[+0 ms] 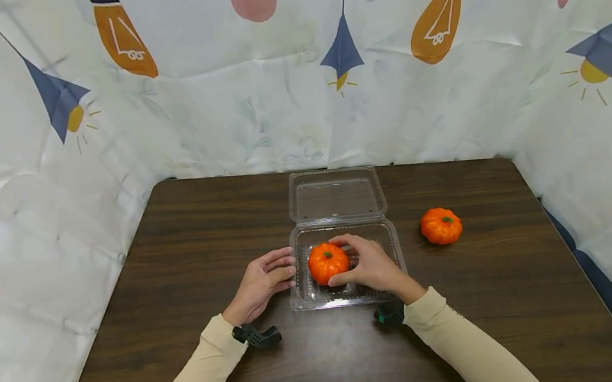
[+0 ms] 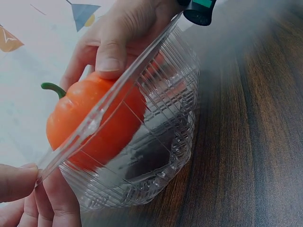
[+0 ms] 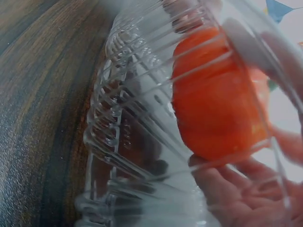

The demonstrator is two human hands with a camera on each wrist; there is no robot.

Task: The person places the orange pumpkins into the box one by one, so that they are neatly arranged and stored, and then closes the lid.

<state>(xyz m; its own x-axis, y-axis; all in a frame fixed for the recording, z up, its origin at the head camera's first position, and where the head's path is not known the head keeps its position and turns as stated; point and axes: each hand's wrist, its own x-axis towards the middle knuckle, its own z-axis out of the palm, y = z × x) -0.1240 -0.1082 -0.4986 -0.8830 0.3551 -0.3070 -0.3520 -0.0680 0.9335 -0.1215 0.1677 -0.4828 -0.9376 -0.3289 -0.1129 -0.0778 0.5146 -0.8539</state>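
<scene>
A clear plastic clamshell box (image 1: 350, 302) lies on the table with its lid (image 1: 335, 193) folded back. My right hand (image 1: 375, 267) reaches into the base and holds a small orange pumpkin (image 1: 324, 265) with a green stem, thumb on the near side and fingers on the far side. In the left wrist view, that pumpkin (image 2: 85, 111) is tilted inside the ribbed wall. My left hand (image 1: 259, 284) is at the box's left edge; its thumb and fingers (image 2: 64, 201) pinch the rim.
A second orange pumpkin (image 1: 441, 227) sits on the dark wooden table (image 1: 217, 222), to the right of the box. White printed cloth (image 1: 271, 105) hangs around the table's back and sides. Both wrists wear dark camera straps (image 1: 257, 335).
</scene>
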